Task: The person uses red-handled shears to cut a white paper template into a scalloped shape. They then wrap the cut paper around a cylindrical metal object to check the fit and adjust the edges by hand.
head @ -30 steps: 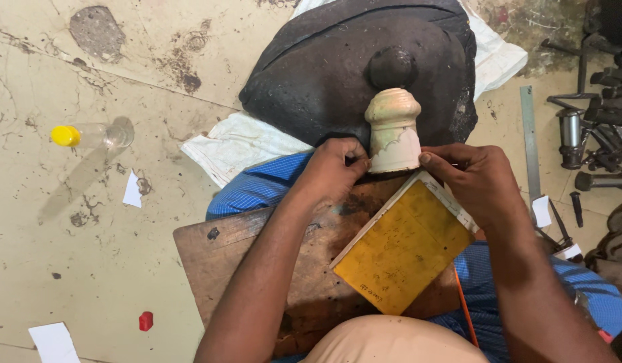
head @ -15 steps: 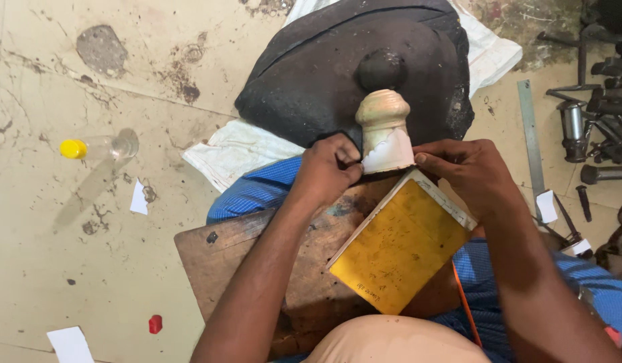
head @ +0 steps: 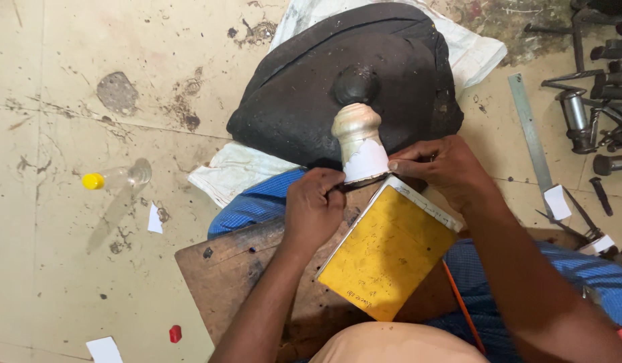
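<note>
Fingers of our left hand (head: 313, 210) and right hand (head: 440, 168) pinch a white paper piece (head: 366, 161) against the lower part of a turned wooden finial (head: 357, 134), each grip narrow and closed on the paper's edge. The finial stands upright at the far end of a wooden board (head: 234, 269) across our lap, just before a black cushion (head: 338, 67). A yellow-covered book (head: 386, 254) leans on the board beside our hands. A clear bottle (head: 119, 177) with yellow cap lies on the floor, well apart.

A floor-level workshop: stained concrete floor (head: 69, 202), metal tools (head: 593, 101), steel ruler (head: 529, 131), worn wooden board (head: 237, 275).
</note>
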